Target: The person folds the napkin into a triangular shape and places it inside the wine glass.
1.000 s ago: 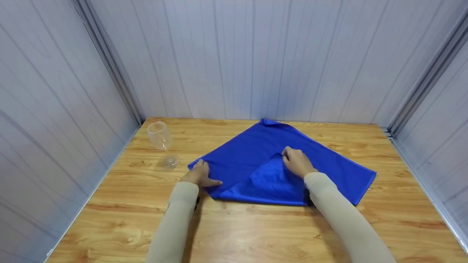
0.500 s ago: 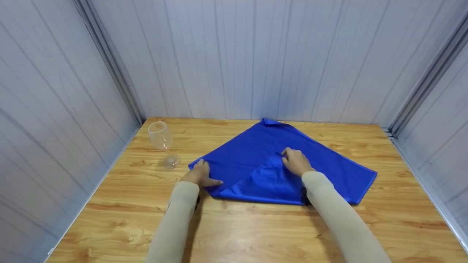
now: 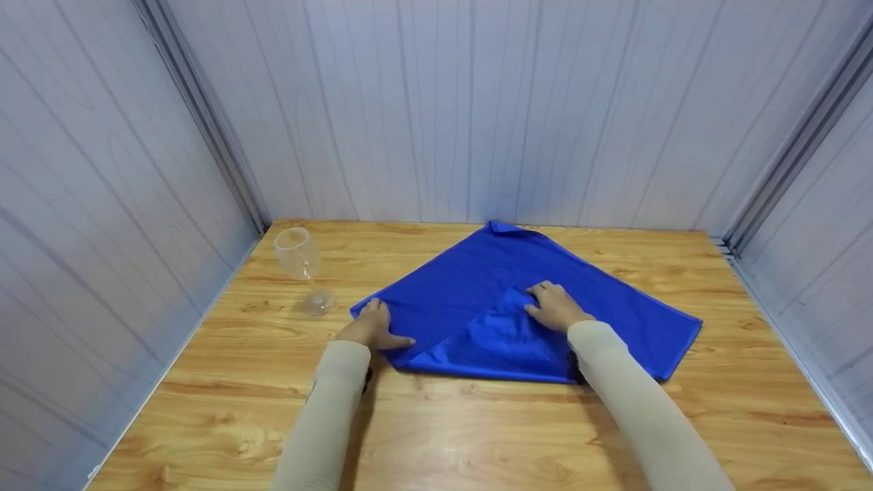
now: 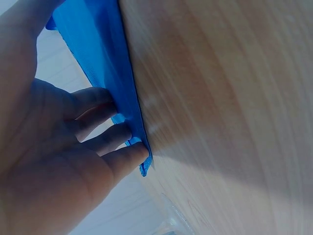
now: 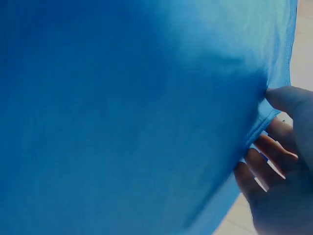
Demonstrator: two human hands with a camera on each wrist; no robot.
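A blue cloth (image 3: 464,273) lies on the wooden table, its near part folded over into a shinier flap (image 3: 498,341). My left hand (image 3: 369,326) rests on the cloth's left corner with the thumb spread away. In the left wrist view, straight fingers (image 4: 129,156) touch the narrow blue edge. My right hand (image 3: 556,307) lies at the tip of the flap, thumb and fingers apart. The right wrist view has the thumb on the cloth (image 5: 146,122) and the fingertips (image 5: 247,169) along its edge.
A clear wine glass (image 3: 298,256) stands upright on the table (image 3: 436,429), left of the cloth. Pale panelled walls (image 3: 436,109) enclose the table at the back and both sides.
My right hand has loosened from its pinch on the flap's tip, its fingers lower and straighter, and the flap lies flatter. The left hand stays in place.
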